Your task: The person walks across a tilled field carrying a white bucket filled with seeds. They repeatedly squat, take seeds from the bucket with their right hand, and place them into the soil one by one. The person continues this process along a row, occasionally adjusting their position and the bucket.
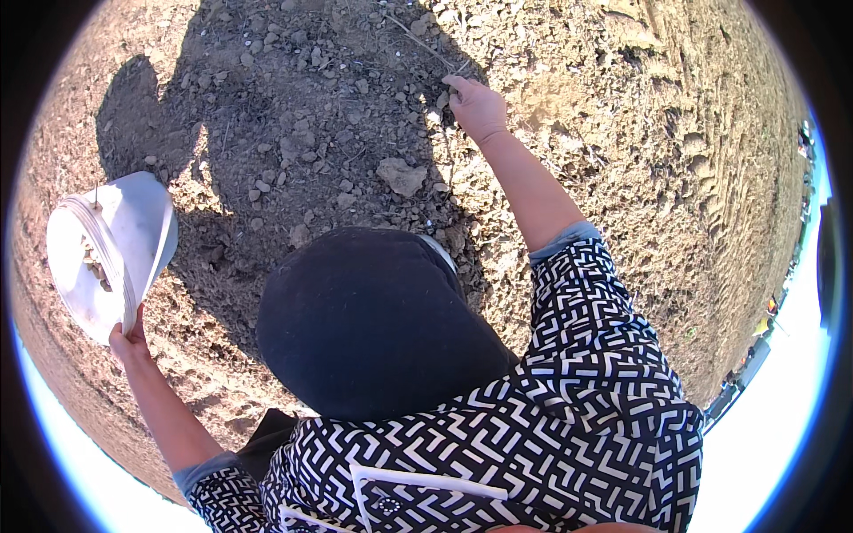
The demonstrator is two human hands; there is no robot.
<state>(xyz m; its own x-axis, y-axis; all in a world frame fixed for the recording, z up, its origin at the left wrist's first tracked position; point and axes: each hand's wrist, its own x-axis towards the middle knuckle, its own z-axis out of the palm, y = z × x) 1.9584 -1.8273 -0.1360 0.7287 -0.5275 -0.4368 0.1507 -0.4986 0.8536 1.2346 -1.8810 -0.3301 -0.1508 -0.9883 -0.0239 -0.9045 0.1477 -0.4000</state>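
My left hand [131,339] grips the rim of a white plastic bucket [142,222], which leans on its side over the soil at the far left. Several small brownish lumps lie inside it, too small to name. Farther ahead, to the right of the middle, my right hand [480,108] reaches down to the ground with its fingers pinched together. A thin dry stem [418,40] lies just beyond its fingertips. Whether the fingers hold that stem or something else is hidden.
Dry, crumbly soil [569,115] with clods spreads all round, partly under my shadow. A larger clod [402,177] lies ahead of my dark-clothed lap [373,320]. Ridged tracks [711,178] run along the right. Small distant shapes line the horizon at the right edge.
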